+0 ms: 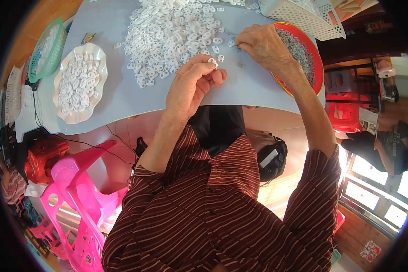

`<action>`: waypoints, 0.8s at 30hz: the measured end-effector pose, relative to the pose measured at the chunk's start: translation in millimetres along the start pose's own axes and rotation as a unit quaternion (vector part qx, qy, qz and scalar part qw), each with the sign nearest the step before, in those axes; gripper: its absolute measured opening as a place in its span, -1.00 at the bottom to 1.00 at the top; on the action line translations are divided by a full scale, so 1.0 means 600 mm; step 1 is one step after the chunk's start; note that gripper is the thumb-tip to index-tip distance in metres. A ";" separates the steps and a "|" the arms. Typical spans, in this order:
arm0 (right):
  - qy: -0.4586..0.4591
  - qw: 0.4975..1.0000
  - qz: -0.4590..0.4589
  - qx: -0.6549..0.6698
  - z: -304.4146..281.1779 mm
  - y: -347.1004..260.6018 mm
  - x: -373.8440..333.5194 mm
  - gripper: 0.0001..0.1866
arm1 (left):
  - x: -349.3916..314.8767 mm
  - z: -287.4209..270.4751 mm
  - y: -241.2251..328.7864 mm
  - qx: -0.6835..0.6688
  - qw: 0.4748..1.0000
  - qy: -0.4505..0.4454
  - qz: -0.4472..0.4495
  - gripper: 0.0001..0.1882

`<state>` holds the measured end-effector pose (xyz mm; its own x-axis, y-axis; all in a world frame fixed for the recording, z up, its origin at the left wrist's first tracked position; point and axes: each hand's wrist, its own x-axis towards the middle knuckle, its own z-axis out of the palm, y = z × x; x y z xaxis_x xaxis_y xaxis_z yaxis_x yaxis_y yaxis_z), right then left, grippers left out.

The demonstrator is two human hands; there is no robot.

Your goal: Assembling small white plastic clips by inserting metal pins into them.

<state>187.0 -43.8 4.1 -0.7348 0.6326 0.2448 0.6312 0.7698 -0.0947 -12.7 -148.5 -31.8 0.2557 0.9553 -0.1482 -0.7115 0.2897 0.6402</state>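
My left hand (192, 84) pinches a small white plastic piece (212, 63) between thumb and forefinger, just above the table's near part. It looks like the two-holed oval pieces in the large white heap (172, 41) beside it. To the right, my right hand (265, 45) is bent down to the tabletop with its fingertips pressed together. What they hold, if anything, is hidden. Close to those fingertips lie a loose white piece (231, 44) and a few thin grey metal bits. Past my right wrist sits a red round tray (319, 68) filled with small grey metal parts.
A scalloped white dish (103, 68) of finished-looking white pieces stands on the grey table (122, 97) at left, near a green basket (58, 61). A white perforated basket (322, 22) is at the far right. Pink plastic chairs (84, 181) stand at lower left; another person (390, 147) is at right.
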 end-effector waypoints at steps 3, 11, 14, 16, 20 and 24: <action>-0.012 0.999 -0.007 -0.038 0.007 0.008 -0.002 -0.92 | -0.002 0.000 -0.003 0.002 1.000 -0.007 0.003 -0.85; -0.030 0.998 0.055 0.007 -0.015 -0.003 0.005 -0.89 | -0.003 -0.002 -0.005 0.011 1.000 -0.018 0.014 -0.85; -0.032 0.998 0.043 0.020 -0.005 0.002 0.005 -0.90 | -0.003 0.001 -0.004 0.015 1.000 -0.017 0.014 -0.85; -0.023 1.000 0.014 -0.004 -0.002 0.008 0.002 -0.90 | -0.003 0.004 -0.004 0.017 1.000 -0.011 0.012 -0.85; -0.040 0.996 -0.021 -0.076 -0.002 0.003 0.007 -0.92 | -0.003 0.004 -0.004 0.023 1.000 -0.013 0.012 -0.85; -0.113 0.971 -0.034 -0.206 -0.005 -0.018 0.022 -0.90 | -0.005 0.003 -0.003 0.023 0.999 -0.015 0.019 -0.85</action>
<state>171.2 -43.8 11.5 -0.7847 0.6196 0.0144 0.5907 0.7406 0.3202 -11.2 -151.7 -31.2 0.2491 0.9631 -0.1021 -0.6896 0.2504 0.6795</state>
